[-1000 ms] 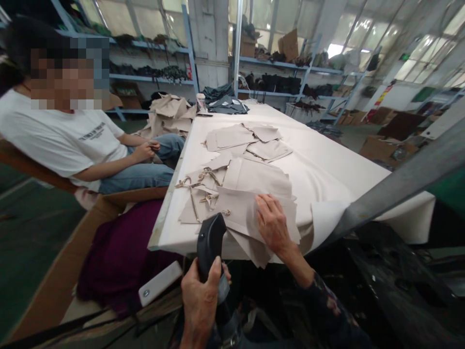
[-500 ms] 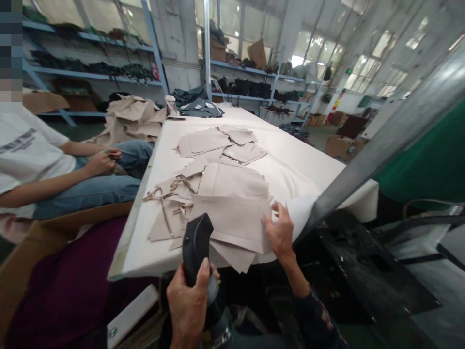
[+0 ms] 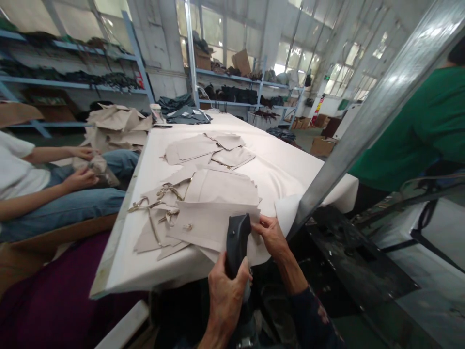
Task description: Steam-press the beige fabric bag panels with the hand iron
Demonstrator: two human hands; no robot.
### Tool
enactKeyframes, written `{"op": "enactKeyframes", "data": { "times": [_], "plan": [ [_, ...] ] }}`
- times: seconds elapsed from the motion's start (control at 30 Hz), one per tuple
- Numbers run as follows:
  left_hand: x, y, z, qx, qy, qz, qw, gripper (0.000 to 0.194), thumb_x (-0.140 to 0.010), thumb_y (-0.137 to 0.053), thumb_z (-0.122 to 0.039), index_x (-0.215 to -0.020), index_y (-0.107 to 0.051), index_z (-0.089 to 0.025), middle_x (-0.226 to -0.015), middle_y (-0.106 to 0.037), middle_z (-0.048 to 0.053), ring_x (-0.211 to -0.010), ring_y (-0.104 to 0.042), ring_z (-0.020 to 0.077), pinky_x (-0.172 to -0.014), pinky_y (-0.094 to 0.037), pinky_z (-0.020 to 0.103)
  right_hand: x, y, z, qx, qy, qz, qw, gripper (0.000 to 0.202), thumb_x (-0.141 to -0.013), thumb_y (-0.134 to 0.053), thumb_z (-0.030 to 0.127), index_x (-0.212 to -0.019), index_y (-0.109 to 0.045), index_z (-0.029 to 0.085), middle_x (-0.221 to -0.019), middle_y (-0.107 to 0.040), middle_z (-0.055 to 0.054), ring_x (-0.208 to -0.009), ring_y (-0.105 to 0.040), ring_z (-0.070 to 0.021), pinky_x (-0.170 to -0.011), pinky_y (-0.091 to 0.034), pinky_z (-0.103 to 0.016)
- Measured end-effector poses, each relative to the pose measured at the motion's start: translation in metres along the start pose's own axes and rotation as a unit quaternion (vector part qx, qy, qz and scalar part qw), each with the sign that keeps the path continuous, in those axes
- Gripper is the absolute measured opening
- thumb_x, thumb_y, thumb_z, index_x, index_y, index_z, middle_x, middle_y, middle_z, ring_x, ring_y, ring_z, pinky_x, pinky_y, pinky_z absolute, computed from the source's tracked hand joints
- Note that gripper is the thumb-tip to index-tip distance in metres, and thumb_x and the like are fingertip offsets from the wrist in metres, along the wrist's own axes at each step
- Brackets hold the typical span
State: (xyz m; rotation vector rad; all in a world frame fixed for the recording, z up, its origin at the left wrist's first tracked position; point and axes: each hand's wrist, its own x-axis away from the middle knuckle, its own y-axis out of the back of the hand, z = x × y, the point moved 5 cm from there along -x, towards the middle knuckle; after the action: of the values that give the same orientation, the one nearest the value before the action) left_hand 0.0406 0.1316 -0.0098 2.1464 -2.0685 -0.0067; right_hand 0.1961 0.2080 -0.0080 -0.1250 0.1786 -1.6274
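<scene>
Fingers of the left hand, low in the centre of the frame, grasp a black handheld tool, while those of the right hand, just right of it, touch the right edge of a beige fabric panel; whether they pinch it or merely rest there cannot be told. From the left, a seated co-worker in a white top handles a bunched beige cloth, above purple fabric in the lower left corner. Next comes a white-covered table, with gold-toned metal fittings among overlapping beige pieces at centre left. More beige pieces lie farther back, towards the upper middle. The beige fabric panel lies on top of the nearer pile, at the centre of the frame, and the tool's head stands in front of its right part, contact unclear. On the right, a grey metal post slants to the upper right corner, a person in green behind it. Judging by the hands, the step under way is lining up tool and panel edge; the next move would seem to call for a steady left grip and right fingers clear of the tool's head
</scene>
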Motion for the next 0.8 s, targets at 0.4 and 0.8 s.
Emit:
{"op": "enactKeyframes", "data": {
  "times": [0.4, 0.8],
  "plan": [
    [-0.012, 0.015, -0.017, 0.006, -0.022, -0.087, 0.996, 0.036, -0.071, -0.063, -0.047, -0.084, -0.064, -0.014, -0.059, -0.066, 0.004, -0.049, -0.061, 0.019, -0.047, -0.047, 0.027, 0.007, -0.01, -0.005, -0.032, -0.028, 0.044, 0.998, 0.029, -0.07, -0.068, 0.031, -0.094, -0.07, 0.014, -0.072, -0.067, -0.002, -0.057, -0.056, -0.0137, -0.053, -0.044, -0.023],
    [0.008, 0.002, -0.001, -0.027, -0.008, -0.04, 0.999, 0.029, -0.079, -0.057, -0.046, -0.077, -0.056, -0.017, -0.056, -0.062, 0.001, -0.052, -0.058, 0.0176, -0.053, -0.047, 0.027, 0.012, -0.017, 0.005, -0.062, -0.031, 0.078, 0.995, 0.021, -0.074, -0.065, 0.031, -0.088, -0.071, 0.016, -0.068, -0.066, -0.001, -0.057, -0.056, -0.0131, -0.055, -0.042, -0.023]
  ]
}}
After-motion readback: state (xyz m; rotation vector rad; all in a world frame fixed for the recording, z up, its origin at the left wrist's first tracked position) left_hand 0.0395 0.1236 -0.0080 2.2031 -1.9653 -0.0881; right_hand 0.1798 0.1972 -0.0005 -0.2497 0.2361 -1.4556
